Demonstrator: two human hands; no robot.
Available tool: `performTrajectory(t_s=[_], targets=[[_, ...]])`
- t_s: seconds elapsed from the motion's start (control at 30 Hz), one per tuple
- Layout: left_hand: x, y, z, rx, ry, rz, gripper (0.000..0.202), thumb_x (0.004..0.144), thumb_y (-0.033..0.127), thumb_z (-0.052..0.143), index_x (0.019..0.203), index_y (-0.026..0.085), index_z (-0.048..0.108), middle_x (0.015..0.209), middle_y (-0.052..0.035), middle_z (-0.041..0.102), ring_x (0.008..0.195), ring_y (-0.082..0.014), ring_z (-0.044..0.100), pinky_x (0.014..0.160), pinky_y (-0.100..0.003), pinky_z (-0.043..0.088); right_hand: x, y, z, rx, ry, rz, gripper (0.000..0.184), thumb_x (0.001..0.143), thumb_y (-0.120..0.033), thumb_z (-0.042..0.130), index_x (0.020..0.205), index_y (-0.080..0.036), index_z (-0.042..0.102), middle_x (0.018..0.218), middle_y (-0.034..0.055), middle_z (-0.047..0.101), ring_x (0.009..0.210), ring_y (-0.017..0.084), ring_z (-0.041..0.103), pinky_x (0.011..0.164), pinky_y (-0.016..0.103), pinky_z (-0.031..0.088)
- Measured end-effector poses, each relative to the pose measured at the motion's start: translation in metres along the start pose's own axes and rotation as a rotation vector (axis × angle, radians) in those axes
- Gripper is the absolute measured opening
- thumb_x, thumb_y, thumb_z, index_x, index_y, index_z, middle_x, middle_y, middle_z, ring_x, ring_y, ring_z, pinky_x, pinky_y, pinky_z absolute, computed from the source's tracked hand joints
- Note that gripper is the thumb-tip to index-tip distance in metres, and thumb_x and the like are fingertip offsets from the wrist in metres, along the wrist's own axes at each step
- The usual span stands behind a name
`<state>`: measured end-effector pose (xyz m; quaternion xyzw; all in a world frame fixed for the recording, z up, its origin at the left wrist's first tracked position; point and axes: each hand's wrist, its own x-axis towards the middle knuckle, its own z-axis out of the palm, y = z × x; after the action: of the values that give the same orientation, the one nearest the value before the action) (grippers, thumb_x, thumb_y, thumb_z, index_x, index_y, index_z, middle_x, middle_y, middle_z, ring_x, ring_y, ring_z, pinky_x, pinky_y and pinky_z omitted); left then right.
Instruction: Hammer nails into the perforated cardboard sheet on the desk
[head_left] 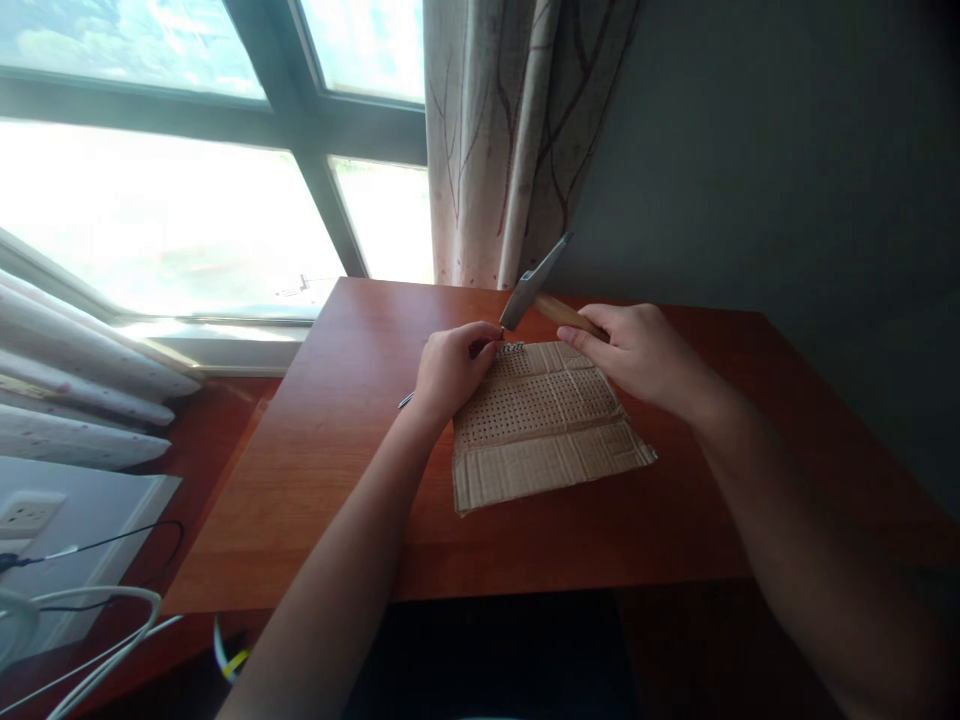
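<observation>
My right hand (637, 350) is wrapped round the wooden handle of a hammer (529, 288). The hammer's steel face is just above the fingertips of my left hand (459, 365); I cannot tell whether it touches anything. Those fingertips are pinched round a small, thin nail (502, 333), mostly hidden by the fingers. Below both hands lies a piece of brown cardboard (555, 455), creased and covered with rows of small holes. Along its far edge, beside my left fingers, several small dark metal pieces (513, 347) stand close together.
The cardboard rests on a reddish-brown wooden table (322, 480). A thin metal object (406, 400) lies left of my left wrist. Behind the table are a window (300, 130), a patterned curtain (480, 150) and a dark wall. White cables (112, 640) hang at the lower left by a wall socket (30, 515).
</observation>
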<state>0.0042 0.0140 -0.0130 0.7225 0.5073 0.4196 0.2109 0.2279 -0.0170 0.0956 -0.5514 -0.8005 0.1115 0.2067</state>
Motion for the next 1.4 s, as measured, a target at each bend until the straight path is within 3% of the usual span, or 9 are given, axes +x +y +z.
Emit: performTrajectory(t_s=[0.17, 0.37, 0.6, 0.77, 0.93, 1.2, 1.4], targets=[[0.001, 0.001, 0.000, 0.020, -0.006, -0.018, 0.017, 0.089, 0.028, 0.064, 0.098, 0.024, 0.078, 0.087, -0.0033, 0.078, 0.077, -0.0185, 0.070, 0.070, -0.029, 0.051, 0.005, -0.014, -0.006, -0.130, -0.011, 0.000, 0.039, 0.097, -0.042, 0.054, 0.066, -0.022, 0.041, 0.058, -0.0028, 0.043, 0.054, 0.013, 0.037, 0.057, 0.032, 0.023], [0.001, 0.003, -0.001, 0.027, -0.012, -0.022, 0.018, 0.088, 0.026, 0.063, 0.097, 0.024, 0.079, 0.088, -0.0033, 0.079, 0.077, -0.0193, 0.070, 0.069, -0.029, 0.050, 0.010, -0.013, 0.000, -0.236, -0.089, 0.045, 0.034, 0.096, -0.044, 0.051, 0.069, -0.022, 0.048, 0.060, -0.0004, 0.047, 0.055, 0.014, 0.039, 0.058, 0.032, 0.025], [0.002, 0.003, -0.001, 0.058, -0.018, -0.025, 0.018, 0.089, 0.028, 0.064, 0.095, 0.024, 0.079, 0.086, -0.0031, 0.078, 0.072, -0.0184, 0.067, 0.067, -0.029, 0.048, 0.007, -0.016, -0.001, -0.208, -0.022, 0.044, 0.034, 0.097, -0.042, 0.051, 0.070, -0.022, 0.049, 0.060, 0.0002, 0.049, 0.055, 0.014, 0.040, 0.058, 0.032, 0.026], [0.002, 0.003, -0.002, 0.054, -0.029, -0.023, 0.018, 0.088, 0.025, 0.064, 0.095, 0.025, 0.079, 0.088, -0.0024, 0.079, 0.076, -0.0193, 0.069, 0.070, -0.029, 0.048, 0.009, -0.015, 0.001, -0.214, -0.089, 0.073, 0.034, 0.097, -0.042, 0.051, 0.071, -0.021, 0.053, 0.061, 0.0011, 0.052, 0.056, 0.014, 0.043, 0.057, 0.032, 0.026], [0.002, 0.001, -0.001, 0.058, -0.029, -0.030, 0.017, 0.089, 0.028, 0.064, 0.095, 0.024, 0.079, 0.086, -0.0028, 0.079, 0.073, -0.0192, 0.068, 0.068, -0.030, 0.048, 0.010, -0.015, -0.006, -0.209, -0.044, 0.063, 0.032, 0.097, -0.042, 0.051, 0.073, -0.021, 0.056, 0.062, 0.0020, 0.054, 0.057, 0.015, 0.046, 0.057, 0.032, 0.026], [0.001, 0.001, 0.000, 0.072, -0.026, -0.013, 0.017, 0.087, 0.025, 0.065, 0.095, 0.025, 0.080, 0.092, -0.0024, 0.080, 0.079, -0.0202, 0.071, 0.070, -0.030, 0.050, 0.008, -0.011, 0.004, -0.213, -0.116, 0.069, 0.034, 0.097, -0.043, 0.050, 0.071, -0.022, 0.047, 0.063, 0.0012, 0.052, 0.057, 0.014, 0.044, 0.058, 0.031, 0.025], [0.001, 0.000, 0.000, 0.071, -0.025, -0.016, 0.016, 0.088, 0.028, 0.066, 0.094, 0.025, 0.080, 0.091, -0.0019, 0.079, 0.078, -0.0196, 0.071, 0.071, -0.030, 0.051, 0.007, -0.013, 0.004, -0.190, -0.057, 0.068, 0.034, 0.098, -0.042, 0.048, 0.071, -0.022, 0.044, 0.062, 0.0004, 0.051, 0.057, 0.014, 0.043, 0.058, 0.031, 0.025]])
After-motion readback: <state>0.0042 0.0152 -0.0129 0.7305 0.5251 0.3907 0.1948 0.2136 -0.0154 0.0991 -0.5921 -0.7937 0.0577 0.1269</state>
